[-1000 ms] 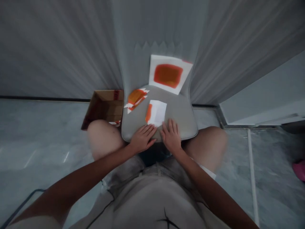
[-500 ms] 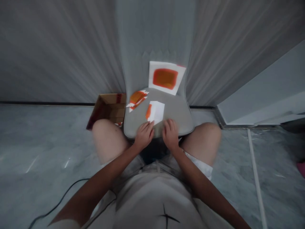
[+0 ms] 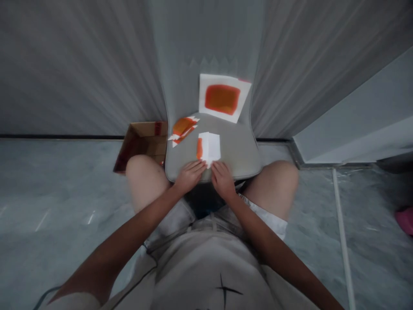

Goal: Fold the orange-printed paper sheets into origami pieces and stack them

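A small folded paper (image 3: 213, 147), white with an orange patch on its left side, lies on the grey chair seat (image 3: 240, 161). My left hand (image 3: 191, 173) is at its near left corner, fingers together and pinching the edge. At the near right corner, my right hand (image 3: 222, 176) has its bent fingertips on the paper, close to the left fingertips. The thumbs and the paper's near tip are partly covered. Left of this sheet rests a pile of folded orange-and-white papers (image 3: 183, 129). A larger white sheet with an orange-brown rectangle (image 3: 222, 99) leans at the seat's back.
An opened cardboard box (image 3: 142, 144) stands on the floor left of the chair. My knees flank the seat. Grey curtains (image 3: 80, 64) hang behind, with a pale panel (image 3: 355, 112) at right. A pink object (image 3: 405, 220) is at the far right edge.
My right hand has come left onto the folded paper's near corner. The paper now sits straighter and its orange strip looks narrower. The whole view has shifted slightly.
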The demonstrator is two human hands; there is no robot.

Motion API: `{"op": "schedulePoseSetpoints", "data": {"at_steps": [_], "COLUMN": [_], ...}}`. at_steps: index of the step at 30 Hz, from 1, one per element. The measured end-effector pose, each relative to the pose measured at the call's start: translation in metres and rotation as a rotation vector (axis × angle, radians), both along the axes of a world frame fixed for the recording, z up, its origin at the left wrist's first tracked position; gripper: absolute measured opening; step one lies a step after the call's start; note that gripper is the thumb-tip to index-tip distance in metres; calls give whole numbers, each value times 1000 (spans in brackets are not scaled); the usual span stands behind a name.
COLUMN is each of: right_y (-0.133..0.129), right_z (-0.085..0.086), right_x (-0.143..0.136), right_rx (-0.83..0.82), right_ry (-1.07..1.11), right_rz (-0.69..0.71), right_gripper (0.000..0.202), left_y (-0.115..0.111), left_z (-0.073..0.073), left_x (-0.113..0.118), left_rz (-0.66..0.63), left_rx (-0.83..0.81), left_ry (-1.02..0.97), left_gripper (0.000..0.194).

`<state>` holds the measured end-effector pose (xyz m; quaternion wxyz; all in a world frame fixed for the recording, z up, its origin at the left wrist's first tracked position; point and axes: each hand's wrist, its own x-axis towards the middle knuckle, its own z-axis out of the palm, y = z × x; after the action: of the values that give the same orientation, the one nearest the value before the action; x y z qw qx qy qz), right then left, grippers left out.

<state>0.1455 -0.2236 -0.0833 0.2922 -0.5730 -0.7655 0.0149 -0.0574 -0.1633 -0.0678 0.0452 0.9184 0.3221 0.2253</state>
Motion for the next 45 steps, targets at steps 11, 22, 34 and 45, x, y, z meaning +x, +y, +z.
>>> {"op": "schedulePoseSetpoints", "data": {"at_steps": [11,22,34,45], "right_y": [19,16,12,16], "right_z": [2,1,-1,1], "right_x": [17,18,15,12], "right_rx": [-15,-56,-28,1], "right_ry": [-16,13,-135,-79], "right_rz": [167,128,125,153], "right_gripper": [39,44,43,40], "left_y": [15,8,-3,-10], "left_z": [2,3,5,4], "left_x": [-4,21,1,-1], "left_rz": [-30,292,133,153], "left_rx": [-52,-146,-190,-189], "left_ry": [0,-270,-71,79], "left_gripper": [45,26,52,67]}}
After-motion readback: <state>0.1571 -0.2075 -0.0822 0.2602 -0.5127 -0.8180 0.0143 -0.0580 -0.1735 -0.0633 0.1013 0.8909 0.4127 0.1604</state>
